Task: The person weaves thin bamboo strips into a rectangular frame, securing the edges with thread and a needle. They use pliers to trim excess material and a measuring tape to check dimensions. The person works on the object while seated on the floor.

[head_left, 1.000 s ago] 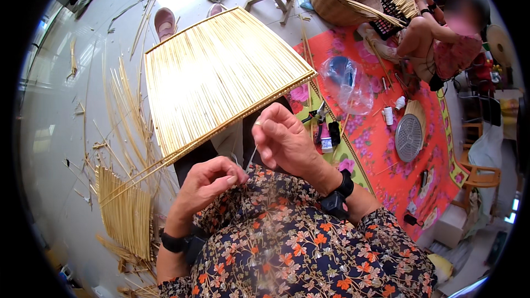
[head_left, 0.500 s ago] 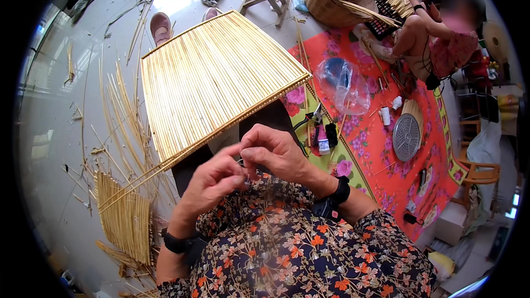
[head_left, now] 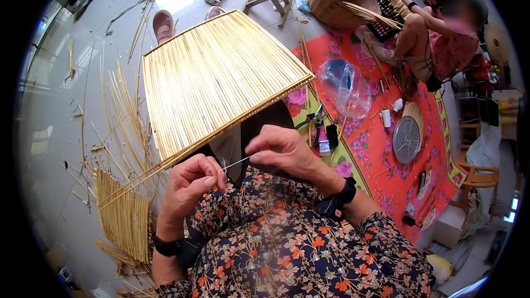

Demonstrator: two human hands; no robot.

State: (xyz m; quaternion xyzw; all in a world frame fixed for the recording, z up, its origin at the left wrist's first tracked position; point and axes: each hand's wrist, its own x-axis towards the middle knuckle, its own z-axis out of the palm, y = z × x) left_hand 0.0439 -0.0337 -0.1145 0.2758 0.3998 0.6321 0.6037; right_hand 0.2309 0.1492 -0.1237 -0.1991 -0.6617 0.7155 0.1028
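Over my lap, a pale thread [head_left: 236, 163] runs taut between my hands, with a small loop by the left fingers. My left hand [head_left: 190, 181] pinches one end, its fingers curled. Higher and to the right, my right hand [head_left: 284, 152] holds the other end between thumb and forefinger. Just beyond them lies a panel of thin straw-coloured stalks [head_left: 226, 80], set side by side with a darker binding along its edges. It slopes over my knees, and two long stalks [head_left: 141, 181] stick out from its near left corner.
On the floor at left are another stalk panel [head_left: 124, 215] and loose stalks [head_left: 122, 116]. A flowered red mat [head_left: 430, 187] at right bears pliers [head_left: 316, 117], a thread spool [head_left: 385, 118], a plastic bag [head_left: 356, 99] and a perforated metal disc [head_left: 406, 140]. Beyond sits a person [head_left: 452, 47] near a wicker basket [head_left: 323, 0].
My hands have drawn apart from close together, the left going left and down, the right slightly right. The thread between them now shows stretched. The panel has barely shifted.
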